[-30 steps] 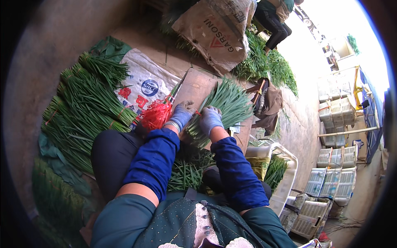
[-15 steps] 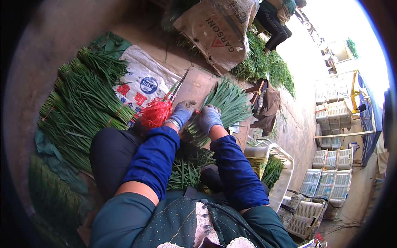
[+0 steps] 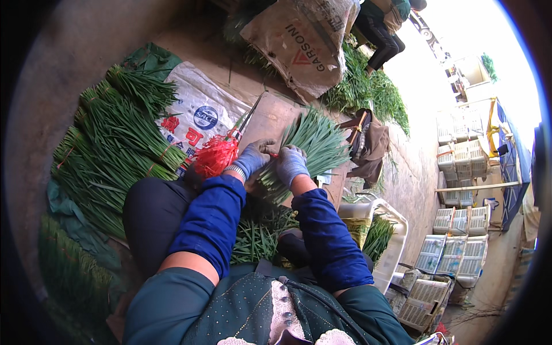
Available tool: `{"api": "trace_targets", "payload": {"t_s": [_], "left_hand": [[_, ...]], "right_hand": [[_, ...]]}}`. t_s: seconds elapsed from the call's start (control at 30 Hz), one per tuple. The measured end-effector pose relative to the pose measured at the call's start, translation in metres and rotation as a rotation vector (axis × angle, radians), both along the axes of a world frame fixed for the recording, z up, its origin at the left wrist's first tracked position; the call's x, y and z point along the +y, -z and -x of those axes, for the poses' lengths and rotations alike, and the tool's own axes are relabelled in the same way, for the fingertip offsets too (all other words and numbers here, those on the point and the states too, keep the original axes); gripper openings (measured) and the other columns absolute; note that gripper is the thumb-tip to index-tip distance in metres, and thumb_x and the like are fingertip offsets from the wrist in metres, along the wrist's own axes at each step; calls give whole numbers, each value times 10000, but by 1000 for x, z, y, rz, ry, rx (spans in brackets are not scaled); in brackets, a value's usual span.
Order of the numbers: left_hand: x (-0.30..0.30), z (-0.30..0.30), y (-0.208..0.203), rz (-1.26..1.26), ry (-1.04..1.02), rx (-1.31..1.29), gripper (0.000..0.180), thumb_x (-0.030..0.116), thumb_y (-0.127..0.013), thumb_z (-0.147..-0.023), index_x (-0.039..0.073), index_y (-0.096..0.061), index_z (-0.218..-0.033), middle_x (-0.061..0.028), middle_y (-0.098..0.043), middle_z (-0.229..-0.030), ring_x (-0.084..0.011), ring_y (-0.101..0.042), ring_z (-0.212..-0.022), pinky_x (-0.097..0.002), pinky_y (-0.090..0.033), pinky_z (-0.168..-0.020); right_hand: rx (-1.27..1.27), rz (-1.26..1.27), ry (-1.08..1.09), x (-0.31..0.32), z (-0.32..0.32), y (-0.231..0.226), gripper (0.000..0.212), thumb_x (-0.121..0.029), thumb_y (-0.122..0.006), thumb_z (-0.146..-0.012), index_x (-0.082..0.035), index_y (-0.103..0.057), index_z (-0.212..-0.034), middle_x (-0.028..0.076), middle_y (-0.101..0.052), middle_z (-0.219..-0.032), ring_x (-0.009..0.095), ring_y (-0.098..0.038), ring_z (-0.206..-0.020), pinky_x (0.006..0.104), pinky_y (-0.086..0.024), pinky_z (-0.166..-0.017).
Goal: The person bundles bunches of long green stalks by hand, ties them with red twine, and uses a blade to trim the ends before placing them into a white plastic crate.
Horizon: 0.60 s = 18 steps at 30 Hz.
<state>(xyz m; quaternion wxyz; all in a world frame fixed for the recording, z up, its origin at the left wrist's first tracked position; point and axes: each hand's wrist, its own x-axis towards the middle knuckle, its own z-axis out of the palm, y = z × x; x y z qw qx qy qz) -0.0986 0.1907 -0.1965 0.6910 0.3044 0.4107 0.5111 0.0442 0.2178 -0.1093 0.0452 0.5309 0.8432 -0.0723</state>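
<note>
In the head view, the left hand (image 3: 252,158) has shifted slightly leftward since the earlier frame; the right hand (image 3: 293,165) has hardly moved. Both wear gloves. The right is closed on a bundle (image 3: 322,138) of long green leaves lying across a board (image 3: 269,114). The left's fingers curl in beside a red tie (image 3: 275,155) at the bundle; I cannot tell whether they grip it. Red strips (image 3: 215,156) hang near the left wrist. More bundles (image 3: 118,135) lie piled to the left.
</note>
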Motion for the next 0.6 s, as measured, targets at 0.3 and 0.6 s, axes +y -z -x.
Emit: {"api": "trace_targets", "payload": {"t_s": [0.3, 0.6], "left_hand": [[7, -19, 11, -59, -160, 448, 471, -59, -604, -844, -18, -531, -1308, -80, -690, -1003, -131, -645, -888, -309, -541, -755], [-2, -22, -54, -271, -149, 1014, 418, 43, -552, -893, 82, -469, -1300, -209, -651, -865, -363, -659, -839, -446, -526, -735]], "right_hand": [[27, 5, -28, 1, -1, 0, 208, -221, -598, -821, -88, -690, -951, 141, -628, -1157, 360, -535, -1156, 476, -368, -1028], [257, 11, 91, -8, -2, -17, 275, -235, -625, -816, -85, -666, -1042, 186, -588, -1239, 370, -490, -1230, 487, -327, -1074]]}}
